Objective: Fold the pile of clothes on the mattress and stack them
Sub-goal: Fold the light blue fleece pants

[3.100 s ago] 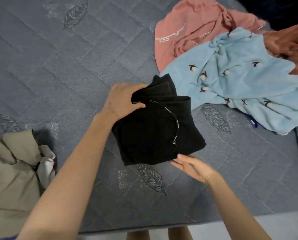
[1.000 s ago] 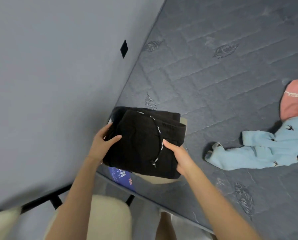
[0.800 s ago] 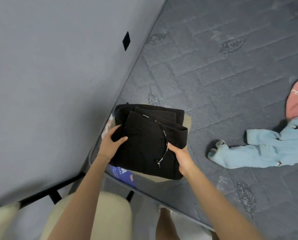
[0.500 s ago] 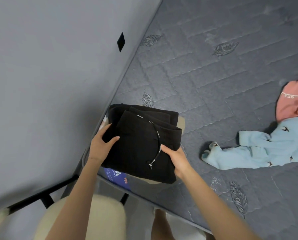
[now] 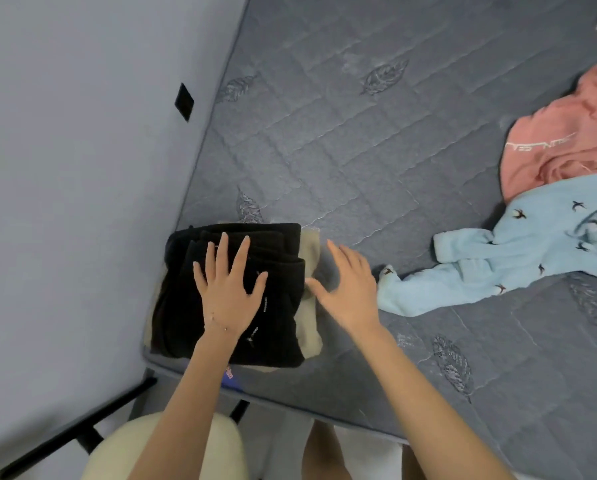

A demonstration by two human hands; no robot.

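A folded black garment (image 5: 186,299) with a white-printed drawstring lies on top of a folded beige garment (image 5: 309,306) in the near left corner of the grey quilted mattress (image 5: 342,140). My left hand (image 5: 229,289) lies flat on the black garment with its fingers spread. My right hand (image 5: 347,285) hovers open just right of the stack, fingers straight, holding nothing. At the right edge lie unfolded clothes: a light blue garment with small bird prints (image 5: 532,244) and a pink one with white lettering (image 5: 563,140).
A grey wall (image 5: 82,168) with a small black square on it runs along the mattress's left side. A black bed frame bar (image 5: 82,424) shows below the corner. My knees and the pale floor are at the bottom.
The black garment has been set down on the beige one. My right hand let go and moved off to the right. My left hand shifted from the garment's side onto its top.
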